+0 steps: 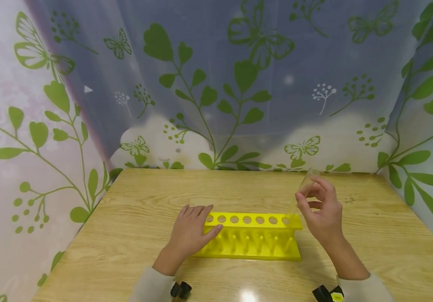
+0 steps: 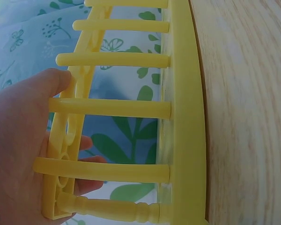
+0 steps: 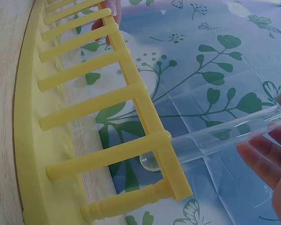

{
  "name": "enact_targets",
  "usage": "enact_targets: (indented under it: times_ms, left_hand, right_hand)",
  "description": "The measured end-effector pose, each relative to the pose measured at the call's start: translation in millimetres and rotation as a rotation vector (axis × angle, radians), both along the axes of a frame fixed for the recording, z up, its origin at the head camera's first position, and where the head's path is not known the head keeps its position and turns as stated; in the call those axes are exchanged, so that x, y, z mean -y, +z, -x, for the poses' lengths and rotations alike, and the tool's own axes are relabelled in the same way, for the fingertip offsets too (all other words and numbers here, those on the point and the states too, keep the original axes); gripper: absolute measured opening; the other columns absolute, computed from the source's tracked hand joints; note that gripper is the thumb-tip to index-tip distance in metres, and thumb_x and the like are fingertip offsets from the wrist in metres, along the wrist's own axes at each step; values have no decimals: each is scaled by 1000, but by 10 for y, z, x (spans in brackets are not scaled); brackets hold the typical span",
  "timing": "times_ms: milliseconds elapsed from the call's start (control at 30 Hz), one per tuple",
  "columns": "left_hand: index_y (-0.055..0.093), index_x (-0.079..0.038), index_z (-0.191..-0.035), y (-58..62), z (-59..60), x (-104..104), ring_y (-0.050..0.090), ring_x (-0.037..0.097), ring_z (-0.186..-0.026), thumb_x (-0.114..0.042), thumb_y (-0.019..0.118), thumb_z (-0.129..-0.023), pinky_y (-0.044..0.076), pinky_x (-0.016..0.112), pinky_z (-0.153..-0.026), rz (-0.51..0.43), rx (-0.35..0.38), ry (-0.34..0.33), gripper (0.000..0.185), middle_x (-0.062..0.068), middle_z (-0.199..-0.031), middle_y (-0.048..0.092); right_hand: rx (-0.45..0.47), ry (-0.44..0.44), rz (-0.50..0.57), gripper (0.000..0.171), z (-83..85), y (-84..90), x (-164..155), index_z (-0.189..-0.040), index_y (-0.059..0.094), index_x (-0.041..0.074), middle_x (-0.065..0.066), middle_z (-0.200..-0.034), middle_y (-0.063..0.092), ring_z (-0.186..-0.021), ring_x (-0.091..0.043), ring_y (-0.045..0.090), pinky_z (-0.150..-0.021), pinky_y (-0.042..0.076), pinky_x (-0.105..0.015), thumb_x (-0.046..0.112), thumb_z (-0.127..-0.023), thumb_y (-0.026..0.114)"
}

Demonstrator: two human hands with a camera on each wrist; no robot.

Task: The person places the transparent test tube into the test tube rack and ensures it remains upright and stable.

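Observation:
A yellow test tube rack (image 1: 246,254) stands upright on the table, with a row of round holes along its top bar and pegs below. My left hand (image 1: 191,231) grips the left end of that top bar. In the left wrist view the thumb (image 2: 56,82) lies on one side of the bar and the fingers on the other. Above the rack's right end, my right hand (image 1: 324,212) pinches a clear glass test tube (image 3: 215,137), which is tilted. Its rounded bottom pokes through the end hole, just below the top bar, in the right wrist view.
The wooden table (image 1: 137,197) runs back to a curtain (image 1: 209,126) printed with leaves and butterflies, which also hangs at both sides. A small patch of marks (image 1: 348,199) shows on the table beyond the right hand. Each wrist wears a black camera mount (image 1: 180,290).

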State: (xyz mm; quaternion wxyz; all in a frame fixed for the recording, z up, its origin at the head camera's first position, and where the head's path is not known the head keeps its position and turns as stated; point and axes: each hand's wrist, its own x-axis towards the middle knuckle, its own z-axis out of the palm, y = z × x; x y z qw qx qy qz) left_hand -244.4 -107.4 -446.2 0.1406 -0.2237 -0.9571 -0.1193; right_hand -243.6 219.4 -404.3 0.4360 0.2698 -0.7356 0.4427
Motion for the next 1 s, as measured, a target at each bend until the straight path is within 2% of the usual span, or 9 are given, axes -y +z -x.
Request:
enact_targets:
  times_ms: [267, 467, 700, 1000]
  left_hand:
    - [54, -11, -138, 30, 21, -15, 55, 27, -119, -59, 51, -93, 29, 53, -112, 1, -3, -2, 65, 7, -126, 60]
    - [53, -12, -138, 40, 28, -20, 54, 26, -120, -59, 50, -94, 29, 53, -112, 0, -2, -3, 65, 7, -127, 60]
    - [56, -10, -136, 4, -34, 9, 56, 28, -117, -58, 53, -93, 31, 55, -111, 1, 7, 8, 64, 8, -125, 61]
    - [56, -10, -135, 2, -16, -8, 57, 27, -116, -58, 52, -93, 31, 55, -111, -9, -18, -5, 64, 8, -124, 62]
  right_hand:
    - [5, -9, -9, 49, -1, 36, 0, -130, 44, -11, -13, -86, 60, -79, 6, 59, -61, 50, -9, -9, -86, 65]
    - [-11, 21, -6, 42, 5, 51, 4, -130, 43, -11, -11, -85, 58, -74, 2, 58, -58, 50, -9, -1, -94, 61]
    - [1, 38, -16, 41, 3, 3, 38, -130, 42, -11, -10, -86, 58, -69, -6, 59, -57, 51, -11, -1, -94, 59]
    - [11, 9, -18, 45, -16, -4, 34, -131, 42, -10, -11, -87, 60, -76, 4, 58, -58, 51, -11, -3, -92, 63]
